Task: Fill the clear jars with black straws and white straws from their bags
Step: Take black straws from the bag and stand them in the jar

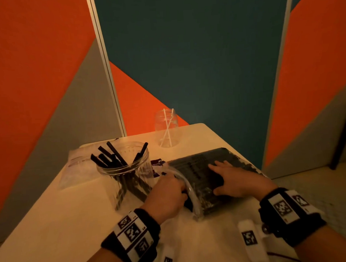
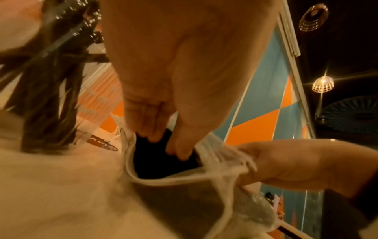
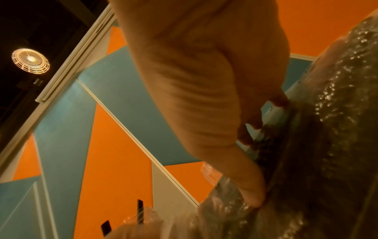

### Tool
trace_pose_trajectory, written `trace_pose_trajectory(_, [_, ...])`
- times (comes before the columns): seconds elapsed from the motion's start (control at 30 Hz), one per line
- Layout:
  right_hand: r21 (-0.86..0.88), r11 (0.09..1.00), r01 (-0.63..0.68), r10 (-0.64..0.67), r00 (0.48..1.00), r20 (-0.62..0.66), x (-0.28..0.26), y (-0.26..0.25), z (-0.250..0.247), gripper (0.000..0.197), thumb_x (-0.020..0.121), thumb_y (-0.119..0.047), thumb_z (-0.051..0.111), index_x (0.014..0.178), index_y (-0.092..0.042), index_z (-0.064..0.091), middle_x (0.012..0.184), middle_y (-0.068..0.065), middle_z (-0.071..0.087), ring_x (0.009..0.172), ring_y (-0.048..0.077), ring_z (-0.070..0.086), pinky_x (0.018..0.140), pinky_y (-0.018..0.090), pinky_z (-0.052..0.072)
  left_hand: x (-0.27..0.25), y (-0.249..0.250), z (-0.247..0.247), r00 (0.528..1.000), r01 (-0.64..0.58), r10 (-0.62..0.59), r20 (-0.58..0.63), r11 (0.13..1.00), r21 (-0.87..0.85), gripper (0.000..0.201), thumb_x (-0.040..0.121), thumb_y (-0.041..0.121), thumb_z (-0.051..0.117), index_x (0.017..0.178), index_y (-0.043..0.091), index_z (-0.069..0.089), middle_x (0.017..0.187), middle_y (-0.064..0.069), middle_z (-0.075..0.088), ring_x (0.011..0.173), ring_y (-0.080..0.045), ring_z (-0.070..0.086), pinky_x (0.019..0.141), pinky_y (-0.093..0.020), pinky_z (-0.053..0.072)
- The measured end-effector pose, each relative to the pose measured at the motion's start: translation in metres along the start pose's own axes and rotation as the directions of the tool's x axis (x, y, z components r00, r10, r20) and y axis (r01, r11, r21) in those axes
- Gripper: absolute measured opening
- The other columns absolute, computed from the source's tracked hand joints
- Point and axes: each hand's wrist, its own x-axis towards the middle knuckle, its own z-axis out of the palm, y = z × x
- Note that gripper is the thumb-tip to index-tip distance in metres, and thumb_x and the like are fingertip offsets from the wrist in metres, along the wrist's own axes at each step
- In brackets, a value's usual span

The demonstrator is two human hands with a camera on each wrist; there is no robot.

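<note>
A clear zip bag of black straws (image 1: 207, 169) lies flat on the table, its mouth toward me. My left hand (image 1: 181, 190) reaches into that mouth; in the left wrist view its fingers (image 2: 151, 129) and thumb curl inside the dark opening, pinching black straws. My right hand (image 1: 225, 178) lies on top of the bag with fingers spread, its thumb at the bag's lip (image 2: 248, 168). A wide clear jar (image 1: 123, 168) left of the bag holds several black straws. A smaller clear jar (image 1: 167, 129) at the table's far edge holds two white straws.
A second clear bag, of white straws (image 1: 78, 170), lies behind the wide jar at the table's left edge. The white table (image 1: 63, 224) ends just past the small jar. Orange, teal and grey partition panels (image 1: 204, 60) stand behind it.
</note>
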Motion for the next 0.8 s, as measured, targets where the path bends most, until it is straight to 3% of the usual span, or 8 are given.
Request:
trace_pose_trajectory(0.1, [0.0,1.0,0.013,-0.013,1.0,-0.01,0.002,0.005,0.001,0.1,0.089,-0.046,0.07,0.161,-0.032,0.002,0.169,-0.006,-0.004,0.155,0.022,-0.006,0.125,0.054,0.008,0.01,0.001,0.0,0.97,-0.033,0.029,-0.239,0.999,-0.01,0.007,0.086,0.031,0.068,0.083,0.034,0.063,0.102,0.02,0.049,0.096,0.001,0.044,0.082,-0.011,0.037])
trace_pose_trajectory(0.2, [0.033,0.999,0.029,-0.028,0.999,-0.033,0.005,0.01,0.0,0.103,0.086,-0.044,0.074,0.161,-0.032,0.003,0.169,-0.006,0.002,0.155,0.02,0.002,0.125,0.05,0.01,0.016,-0.001,0.004,0.961,-0.092,0.077,-0.267,0.995,-0.043,0.014,0.087,0.028,0.067,0.093,0.037,0.058,0.104,0.019,0.048,0.099,0.004,0.037,0.091,-0.015,0.034])
trace_pose_trajectory(0.37, [0.047,0.997,0.06,-0.056,0.994,-0.098,0.01,0.012,0.002,0.101,0.08,-0.043,0.079,0.16,-0.03,0.017,0.162,-0.007,0.019,0.148,0.02,0.023,0.123,0.047,0.022,0.02,0.002,0.009,0.998,-0.008,-0.008,-0.062,0.967,-0.256,0.039,0.083,0.017,0.053,0.117,0.034,0.053,0.121,0.013,0.054,0.107,-0.004,0.048,0.091,-0.022,0.044])
trace_pose_trajectory(0.47, [0.048,0.997,0.061,-0.055,0.991,-0.12,0.011,0.013,0.003,0.099,0.078,-0.045,0.081,0.158,-0.029,0.024,0.156,-0.007,0.027,0.143,0.02,0.03,0.121,0.048,0.026,0.032,0.003,0.011,0.999,0.004,-0.011,-0.035,0.979,-0.206,0.032,0.081,0.026,0.051,0.111,0.025,0.062,0.117,0.006,0.06,0.108,-0.012,0.05,0.094,-0.03,0.046])
trace_pose_trajectory(0.57, [0.028,0.998,0.057,-0.053,0.991,-0.12,0.011,0.014,0.004,0.1,0.08,-0.046,0.079,0.159,-0.029,0.02,0.161,-0.006,0.021,0.148,0.021,0.022,0.123,0.05,0.019,0.04,0.006,0.012,0.998,0.032,-0.032,0.047,0.999,-0.017,0.026,0.088,0.033,0.051,0.1,0.014,0.063,0.108,-0.003,0.059,0.1,-0.02,0.049,0.089,-0.033,0.042])
trace_pose_trajectory(0.63, [0.0,0.999,0.047,-0.047,0.993,-0.104,0.012,0.012,0.005,0.102,0.082,-0.047,0.077,0.16,-0.029,0.015,0.167,-0.007,0.011,0.153,0.02,0.009,0.123,0.053,0.012,0.044,0.012,0.01,0.998,0.013,-0.017,0.057,0.997,0.073,0.024,0.088,0.03,0.053,0.089,0.009,0.064,0.095,-0.005,0.061,0.087,-0.021,0.052,0.074,-0.033,0.041])
trace_pose_trajectory(0.7, [-0.024,0.999,0.037,-0.038,0.996,-0.078,0.013,0.01,0.005,0.104,0.083,-0.047,0.077,0.161,-0.03,0.01,0.169,-0.008,0.003,0.155,0.019,-0.001,0.122,0.056,0.007,0.051,0.017,0.004,0.993,0.036,-0.041,0.115,0.998,0.052,0.024,0.086,0.026,0.057,0.08,0.005,0.066,0.082,-0.008,0.065,0.074,-0.023,0.058,0.059,-0.034,0.044])
trace_pose_trajectory(0.8, [-0.036,0.999,0.023,-0.025,0.998,-0.064,0.015,0.011,0.004,0.108,0.081,-0.047,0.078,0.161,-0.033,0.005,0.169,-0.008,-0.003,0.155,0.021,-0.009,0.121,0.059,0.004,0.061,0.019,-0.003,0.938,0.128,-0.089,0.335,0.987,-0.095,0.026,0.087,0.021,0.058,0.086,-0.003,0.069,0.081,-0.014,0.066,0.069,-0.026,0.056,0.052,-0.031,0.041])
